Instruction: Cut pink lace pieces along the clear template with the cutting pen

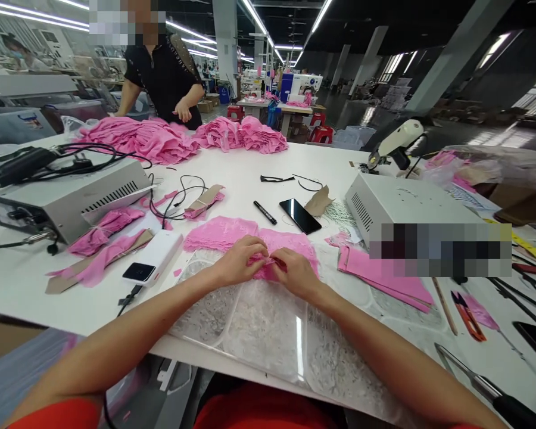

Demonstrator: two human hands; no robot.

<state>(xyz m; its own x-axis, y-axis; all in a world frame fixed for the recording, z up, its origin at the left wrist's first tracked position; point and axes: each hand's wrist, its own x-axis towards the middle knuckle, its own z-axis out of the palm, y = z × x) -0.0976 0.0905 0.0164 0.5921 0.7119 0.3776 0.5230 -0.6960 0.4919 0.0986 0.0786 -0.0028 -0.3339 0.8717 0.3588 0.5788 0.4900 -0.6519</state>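
Pink lace fabric (223, 231) lies spread across the far part of a clear plastic mat with a marbled look (263, 328). My left hand (245, 259) and my right hand (295, 271) meet at its near edge, both pinching the lace with thumb and fingers. The fingertips almost touch, and the fingers cover the small part they grip. To the right lies a folded strip of pink cloth (384, 277). Beyond the lace are a black marker pen (265, 212) and a dark phone (300, 215).
Grey metal boxes stand left (84, 190) and right (411, 208), with cables on the left one. A white power bank (154, 259) is near my left forearm. Orange thread snips (469, 316) lie at right. Behind a pink fabric heap (138, 138) stands a person in black (163, 80).
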